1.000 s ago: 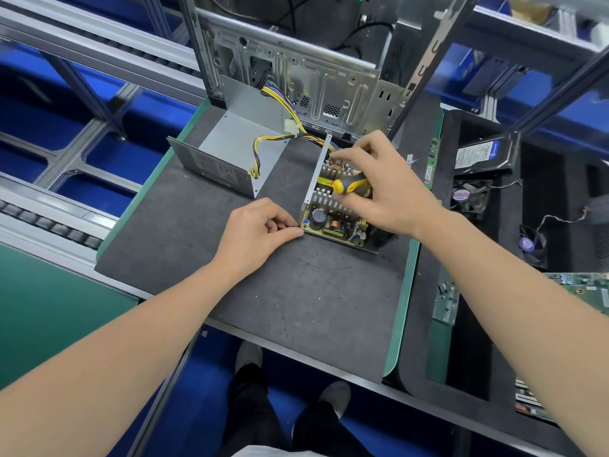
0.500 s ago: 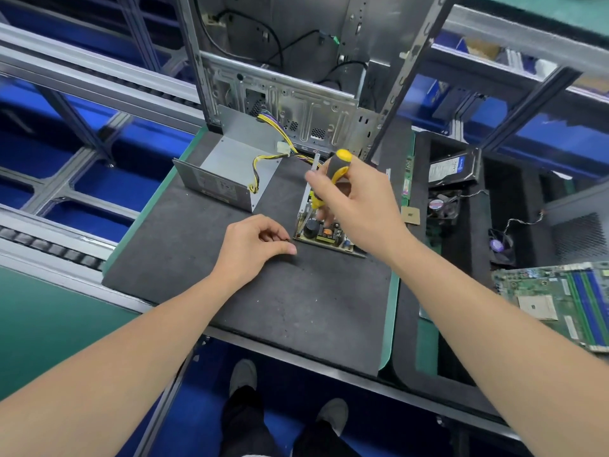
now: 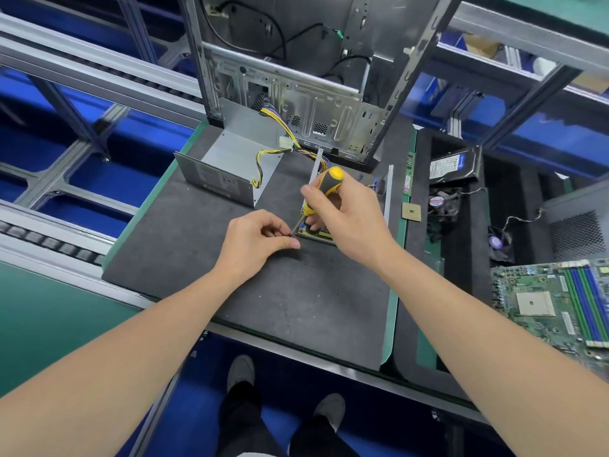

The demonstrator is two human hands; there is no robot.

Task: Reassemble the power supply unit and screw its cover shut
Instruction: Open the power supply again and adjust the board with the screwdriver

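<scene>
Since half a second earlier the screwdriver (image 3: 324, 185) had swung down, its tip meeting the fingers of the left hand (image 3: 252, 244). The metal cover (image 3: 235, 159) lay beyond that hand, which pinched a small dark piece (image 3: 290, 234). The right hand (image 3: 347, 219) gripped the screwdriver handle over the power supply board (image 3: 317, 233).

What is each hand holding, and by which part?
The right hand grips the screwdriver by its black-and-yellow handle. The left hand pinches a small dark item at the driver's tip, probably a screw.
</scene>
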